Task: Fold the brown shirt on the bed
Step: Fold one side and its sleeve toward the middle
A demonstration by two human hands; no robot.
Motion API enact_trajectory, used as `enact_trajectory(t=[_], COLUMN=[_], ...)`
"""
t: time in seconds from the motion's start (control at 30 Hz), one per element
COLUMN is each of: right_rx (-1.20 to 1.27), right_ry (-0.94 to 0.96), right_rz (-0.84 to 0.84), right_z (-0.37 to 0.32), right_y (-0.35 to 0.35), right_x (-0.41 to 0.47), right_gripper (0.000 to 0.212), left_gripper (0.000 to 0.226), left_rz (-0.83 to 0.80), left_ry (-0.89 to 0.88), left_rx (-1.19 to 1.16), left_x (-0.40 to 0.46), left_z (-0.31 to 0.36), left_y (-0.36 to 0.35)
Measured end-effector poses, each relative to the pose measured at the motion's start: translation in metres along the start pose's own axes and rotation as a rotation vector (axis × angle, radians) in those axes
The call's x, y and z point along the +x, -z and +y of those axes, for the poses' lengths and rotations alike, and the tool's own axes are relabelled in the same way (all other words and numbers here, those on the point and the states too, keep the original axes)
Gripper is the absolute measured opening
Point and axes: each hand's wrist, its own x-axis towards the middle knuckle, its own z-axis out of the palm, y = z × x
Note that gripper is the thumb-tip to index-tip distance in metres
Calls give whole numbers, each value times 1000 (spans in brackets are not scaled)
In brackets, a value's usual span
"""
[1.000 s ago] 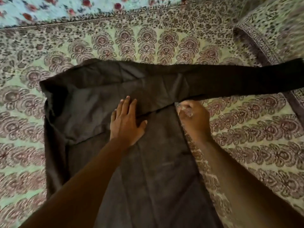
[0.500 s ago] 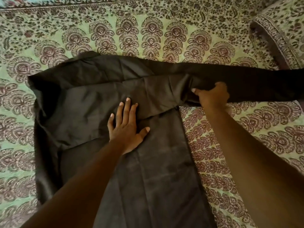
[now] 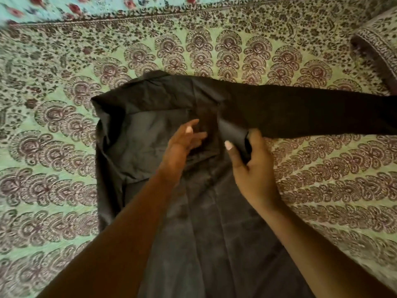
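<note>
The brown shirt (image 3: pixel 150 143) is lying spread on the bed (image 3: pixel 53 168), near the middle of the view, its body running toward the near edge and one long sleeve (image 3: pixel 311 112) stretching flat to the right. The cloth is a dark, matte woven fabric, creased in soft ridges, with its left side folded inward over the body.

The right hand (image 3: pixel 251 166) is gripping the shirt where the sleeve is joining the body, thumb on top and fingers curled under, lifting a small flap of fabric off the bed. The left hand (image 3: pixel 182 145) is hanging just above the upper chest of the shirt with fingers loosely extended and grasping nothing; whether the fingertips are touching the cloth cannot be told.

The bed is wearing a pale green bedsheet (image 3: pixel 322 179) printed with rows of maroon fan-shaped motifs. A pillow (image 3: pixel 380 46) in matching print is sitting at the far right. A turquoise floral cloth (image 3: pixel 64 7) is showing along the far left edge.
</note>
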Motion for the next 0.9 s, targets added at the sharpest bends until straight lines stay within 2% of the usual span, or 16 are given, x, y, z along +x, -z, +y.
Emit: enact_trajectory(t=[0.1, 0.17, 0.27, 0.33, 0.47, 0.53, 0.6, 0.67, 0.8, 0.83, 0.9], right_rx=[-60, -133, -134, -144, -150, -146, -124, -75, 87, 84, 91], right_ry=[179, 310, 368, 391, 488, 457, 392, 286, -238, -386, -656], right_rz=[-118, -225, -394, -459, -539, -605, -643, -572, -298, -268, -237], right_z=[-26, -32, -27, -29, -41, -44, -46, -52, -67, -71, -74], right_y=[-18, -35, -60, -74, -91, -95, -95, -96, -108, -113, -123], right_x=[-42, -69, -104, -122, -151, -163, -166, -164, -146, -140, -127], right_gripper=[12, 16, 23, 26, 26, 32, 42, 57, 72, 71, 52], left_gripper=[48, 41, 85, 96, 76, 70, 69, 74, 89, 93, 100], left_rz=[-33, -62, -105, -104, 110, 169, 189, 215, 203, 185, 133], left_ry=[178, 168, 36, -68, -142, -101, -59, -74, -43, -36, -44], left_rx=[-203, -214, -90, 83, 272, 311, 288, 283, 205, 188, 173], left_x=[-30, -50, -74, -87, -114, -129, -146, -165, -193, -199, -213], left_z=[19, 17, 2, -14, -35, -46, -58, -66, -87, -91, -96], left_y=[32, 54, 85, 106, 128, 136, 145, 153, 160, 161, 162])
